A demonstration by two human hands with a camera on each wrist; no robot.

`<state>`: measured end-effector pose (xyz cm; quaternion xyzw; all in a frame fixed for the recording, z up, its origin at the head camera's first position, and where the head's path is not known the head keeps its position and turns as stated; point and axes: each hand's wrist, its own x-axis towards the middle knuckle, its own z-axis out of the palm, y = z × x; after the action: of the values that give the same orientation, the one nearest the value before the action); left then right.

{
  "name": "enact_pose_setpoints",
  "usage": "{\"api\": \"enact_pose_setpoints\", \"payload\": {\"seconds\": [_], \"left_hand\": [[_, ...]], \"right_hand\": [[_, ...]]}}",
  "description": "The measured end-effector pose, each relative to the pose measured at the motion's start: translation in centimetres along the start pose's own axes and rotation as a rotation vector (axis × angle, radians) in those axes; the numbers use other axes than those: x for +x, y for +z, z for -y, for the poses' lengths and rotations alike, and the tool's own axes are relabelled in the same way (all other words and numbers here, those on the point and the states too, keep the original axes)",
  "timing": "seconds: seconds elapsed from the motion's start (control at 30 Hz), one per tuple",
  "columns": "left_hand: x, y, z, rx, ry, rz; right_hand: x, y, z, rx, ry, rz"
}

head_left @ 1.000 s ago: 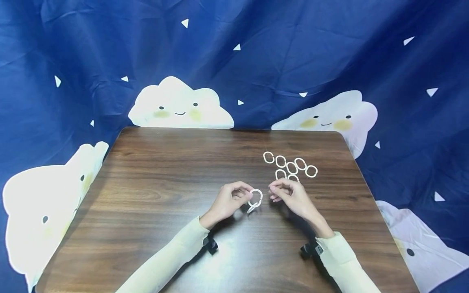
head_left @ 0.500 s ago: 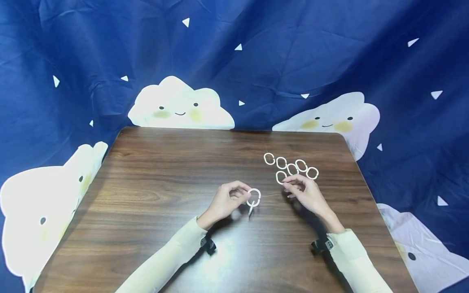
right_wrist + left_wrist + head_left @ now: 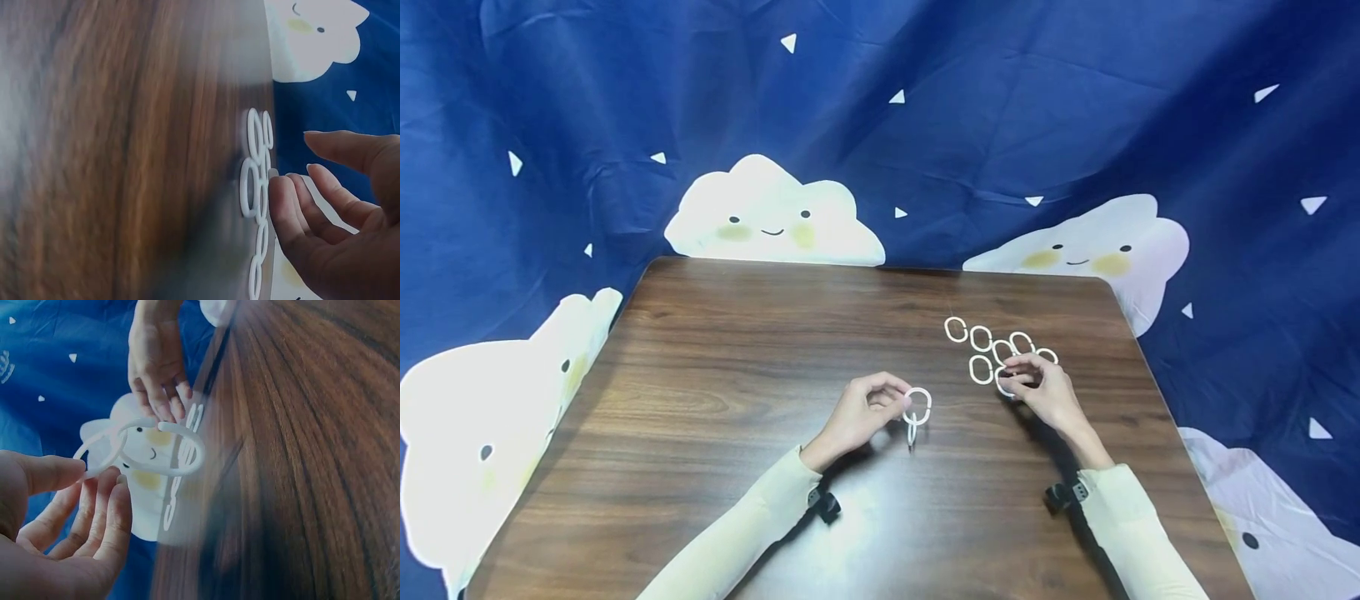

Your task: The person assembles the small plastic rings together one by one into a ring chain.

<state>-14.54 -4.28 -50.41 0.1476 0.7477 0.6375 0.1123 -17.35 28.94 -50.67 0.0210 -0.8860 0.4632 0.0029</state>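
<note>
Between thumb and fingers, my left hand (image 3: pixel 859 417) pinches a white split ring (image 3: pixel 929 406) above the table. A second white ring (image 3: pixel 912 435) is linked through it and hangs down; in the left wrist view this linked ring (image 3: pixel 203 456) shows a small gap in its oval. My right hand (image 3: pixel 1054 396) is over the near side of a group of loose white rings, its fingers over one ring (image 3: pixel 998 385) and partly hiding it. Thumb and fingers (image 3: pixel 286 206) stand apart in the right wrist view, with nothing between them.
Several loose oval rings lie flat on the brown wooden table (image 3: pixel 737 358), among them the leftmost ring (image 3: pixel 947 331) and a ring (image 3: pixel 972 371) left of my right hand. A blue curtain (image 3: pixel 925 125) with cloud prints hangs behind the table.
My right hand has moved right and away from beside the left hand to the loose rings. The left hand keeps its pinch; the linked ring now hangs straighter down.
</note>
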Motion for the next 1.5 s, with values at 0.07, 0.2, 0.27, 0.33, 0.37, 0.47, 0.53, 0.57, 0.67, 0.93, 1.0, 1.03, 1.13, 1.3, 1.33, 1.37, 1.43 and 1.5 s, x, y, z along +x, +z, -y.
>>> {"api": "enact_pose_setpoints", "payload": {"seconds": [0.07,0.2,0.27,0.33,0.37,0.47,0.53,0.57,0.67,0.93,1.0,1.03,1.13,1.3,1.33,1.37,1.43,1.5], "left_hand": [[0.0,-0.1,0.1,-0.008,0.001,0.001],[0.0,-0.2,0.3,-0.005,0.004,0.003],[0.0,-0.3,0.4,-0.003,0.006,0.003],[0.0,-0.3,0.4,-0.003,0.003,0.001],[0.0,-0.3,0.3,-0.005,0.002,0.000],[0.0,-0.3,0.2,-0.015,-0.001,-0.003],[-0.1,-0.3,0.2,-0.020,-0.002,-0.003],[-0.1,-0.3,0.2,-0.024,-0.003,-0.003],[-0.3,-0.3,0.2,-0.032,-0.005,-0.005],[-0.1,-0.3,0.1,-0.037,0.011,-0.023],[0.0,-0.3,0.1,-0.030,0.015,-0.022],[0.0,-0.3,0.0,-0.030,0.016,-0.020],[0.1,-0.3,-0.1,-0.028,0.016,-0.019],[0.1,-0.3,-0.2,-0.026,0.014,-0.031],[0.1,-0.3,-0.2,-0.030,0.013,-0.034],[0.0,-0.3,-0.2,-0.034,0.011,-0.040],[-0.1,-0.3,-0.2,-0.043,0.010,-0.053],[-0.1,-0.4,-0.2,-0.057,0.007,-0.065]], "right_hand": [[0.1,-0.2,-0.2,-0.049,0.012,-0.012],[0.3,-0.5,-0.5,-0.133,0.029,-0.025],[0.3,-0.5,-0.5,-0.161,0.038,-0.032],[0.4,-0.5,-0.5,-0.177,0.046,-0.033],[0.4,-0.5,-0.5,-0.182,0.049,-0.034],[0.5,-0.4,-0.5,-0.194,0.057,-0.039],[0.6,-0.3,-0.7,-0.202,0.064,-0.039],[0.7,-0.3,-0.8,-0.205,0.065,-0.037],[0.8,-0.1,-1.1,-0.209,0.076,-0.030],[1.2,0.2,-1.6,-0.210,0.088,-0.040],[1.3,0.2,-1.5,-0.214,0.080,-0.040],[1.3,0.2,-1.4,-0.214,0.075,-0.040],[1.4,0.2,-1.2,-0.220,0.064,-0.042],[1.7,0.4,-1.4,-0.247,0.036,-0.051],[1.7,0.5,-1.4,-0.248,0.029,-0.053],[1.7,0.6,-1.5,-0.250,0.021,-0.054],[1.6,0.7,-1.7,-0.243,0.007,-0.053],[1.5,0.8,-1.7,-0.236,-0.006,-0.051]]}}
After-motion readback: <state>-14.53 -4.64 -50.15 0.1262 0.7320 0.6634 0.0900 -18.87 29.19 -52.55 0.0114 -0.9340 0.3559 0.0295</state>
